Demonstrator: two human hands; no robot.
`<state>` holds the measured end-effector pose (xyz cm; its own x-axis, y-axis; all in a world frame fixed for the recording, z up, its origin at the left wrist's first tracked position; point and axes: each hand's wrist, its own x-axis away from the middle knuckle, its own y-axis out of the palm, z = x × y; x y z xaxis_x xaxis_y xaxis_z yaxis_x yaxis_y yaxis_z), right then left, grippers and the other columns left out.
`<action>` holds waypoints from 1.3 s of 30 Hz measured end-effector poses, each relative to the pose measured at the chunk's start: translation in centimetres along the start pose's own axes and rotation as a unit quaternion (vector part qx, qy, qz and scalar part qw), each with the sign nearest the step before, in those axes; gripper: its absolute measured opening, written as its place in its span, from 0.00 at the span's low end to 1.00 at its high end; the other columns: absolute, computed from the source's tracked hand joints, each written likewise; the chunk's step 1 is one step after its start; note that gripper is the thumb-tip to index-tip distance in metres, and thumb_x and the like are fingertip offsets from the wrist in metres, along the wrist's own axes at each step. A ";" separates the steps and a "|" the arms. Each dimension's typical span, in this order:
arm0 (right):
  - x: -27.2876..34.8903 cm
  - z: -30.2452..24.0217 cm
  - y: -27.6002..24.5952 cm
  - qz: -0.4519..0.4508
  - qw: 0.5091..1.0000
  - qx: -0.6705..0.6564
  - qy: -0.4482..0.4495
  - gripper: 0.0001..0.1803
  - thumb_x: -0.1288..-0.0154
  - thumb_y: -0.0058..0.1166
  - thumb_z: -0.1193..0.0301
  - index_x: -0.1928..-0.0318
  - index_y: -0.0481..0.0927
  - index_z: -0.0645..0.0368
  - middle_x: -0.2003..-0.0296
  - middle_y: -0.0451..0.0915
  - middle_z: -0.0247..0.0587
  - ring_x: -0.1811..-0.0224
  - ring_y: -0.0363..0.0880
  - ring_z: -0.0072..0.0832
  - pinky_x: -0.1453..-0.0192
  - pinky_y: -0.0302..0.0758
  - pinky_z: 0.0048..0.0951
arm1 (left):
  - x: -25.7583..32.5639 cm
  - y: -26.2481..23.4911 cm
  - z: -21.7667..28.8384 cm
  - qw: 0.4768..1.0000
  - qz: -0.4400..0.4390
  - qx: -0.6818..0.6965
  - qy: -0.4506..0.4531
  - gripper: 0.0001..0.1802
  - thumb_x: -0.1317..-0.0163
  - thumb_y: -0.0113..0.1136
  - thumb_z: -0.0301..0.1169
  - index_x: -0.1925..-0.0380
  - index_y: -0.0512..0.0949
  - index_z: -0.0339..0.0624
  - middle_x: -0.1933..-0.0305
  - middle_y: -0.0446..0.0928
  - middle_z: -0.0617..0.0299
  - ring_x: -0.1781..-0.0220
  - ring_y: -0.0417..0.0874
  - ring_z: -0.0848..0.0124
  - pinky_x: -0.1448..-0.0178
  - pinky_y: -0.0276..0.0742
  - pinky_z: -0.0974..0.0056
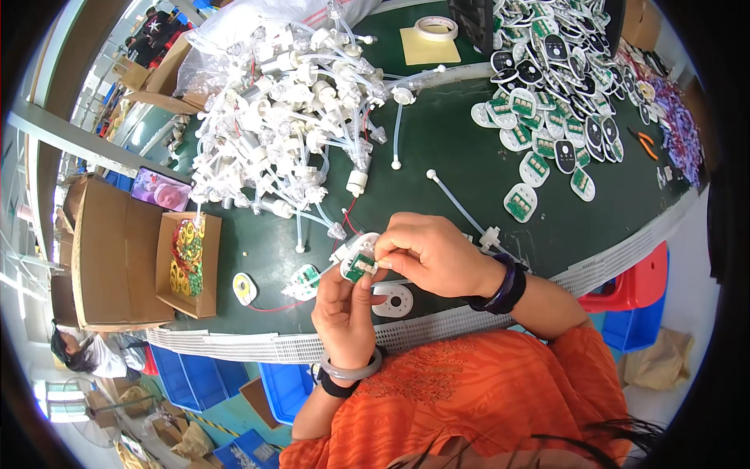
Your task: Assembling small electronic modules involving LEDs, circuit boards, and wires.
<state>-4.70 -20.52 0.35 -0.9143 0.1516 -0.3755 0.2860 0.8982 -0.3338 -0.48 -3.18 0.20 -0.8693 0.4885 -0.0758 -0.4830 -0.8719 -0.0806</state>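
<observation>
The left hand [344,319] has a rounded white plate [358,254] pinched between thumb and fingers, above the near edge of the green table [461,117]. The plate's long axis slants from lower left to upper right, its green circuit board [356,269] facing up. The right hand [428,254] has thumb and forefinger closed together at the board's right side; whether anything sits between them, I cannot tell. Another white plate [402,300] lies just below.
</observation>
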 end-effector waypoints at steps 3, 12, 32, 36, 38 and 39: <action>0.1 -0.1 0.4 0.006 1.000 0.004 0.004 0.00 0.41 0.55 0.76 0.68 0.78 0.58 0.71 0.76 0.41 0.71 0.78 0.41 0.68 0.72 0.37 | -0.1 0.1 0.1 1.000 0.008 -0.010 0.000 0.14 0.31 0.51 0.22 0.46 0.70 0.31 0.53 0.81 0.52 0.54 0.86 0.66 0.65 0.85 0.71; 0.5 -0.2 1.6 0.062 0.997 -0.010 0.046 0.02 0.44 0.56 0.78 0.69 0.77 0.58 0.70 0.77 0.41 0.73 0.78 0.39 0.69 0.74 0.36 | 0.0 0.3 -0.3 0.998 0.025 -0.052 0.028 0.13 0.31 0.50 0.20 0.47 0.70 0.31 0.53 0.81 0.54 0.54 0.85 0.68 0.64 0.85 0.72; -0.2 0.2 -0.4 0.007 0.997 0.049 -0.059 0.01 0.41 0.57 0.74 0.68 0.79 0.56 0.73 0.75 0.39 0.71 0.76 0.42 0.67 0.70 0.39 | 0.1 0.5 0.1 1.000 0.008 -0.004 0.018 0.14 0.31 0.51 0.21 0.47 0.69 0.30 0.52 0.81 0.52 0.53 0.86 0.65 0.62 0.86 0.70; -0.2 0.1 -0.3 0.016 0.997 0.050 -0.059 0.02 0.42 0.57 0.74 0.70 0.78 0.56 0.74 0.74 0.39 0.71 0.76 0.42 0.67 0.70 0.39 | 0.4 0.6 0.0 0.998 0.021 -0.059 0.027 0.13 0.31 0.51 0.21 0.47 0.69 0.31 0.53 0.81 0.53 0.54 0.86 0.67 0.62 0.85 0.71; -0.2 0.0 -0.4 0.011 0.997 0.052 -0.052 0.01 0.42 0.57 0.74 0.70 0.78 0.56 0.74 0.74 0.39 0.71 0.76 0.42 0.68 0.70 0.40 | 0.2 0.6 0.1 0.994 0.017 -0.091 0.058 0.13 0.31 0.51 0.20 0.48 0.70 0.31 0.54 0.81 0.54 0.54 0.85 0.69 0.62 0.84 0.72; -0.2 -0.1 -0.5 0.006 0.997 0.056 -0.047 0.01 0.42 0.57 0.74 0.71 0.78 0.56 0.74 0.74 0.39 0.71 0.76 0.41 0.68 0.70 0.40 | 0.2 0.7 0.1 0.994 0.015 -0.093 0.057 0.13 0.31 0.51 0.20 0.48 0.70 0.31 0.54 0.81 0.54 0.54 0.85 0.69 0.62 0.84 0.72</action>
<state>-4.67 -20.95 0.64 -0.8809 0.1181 -0.4584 0.3322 0.8440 -0.4210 -1.03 -3.72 0.23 -0.8603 0.4722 -0.1924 -0.4200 -0.8702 -0.2576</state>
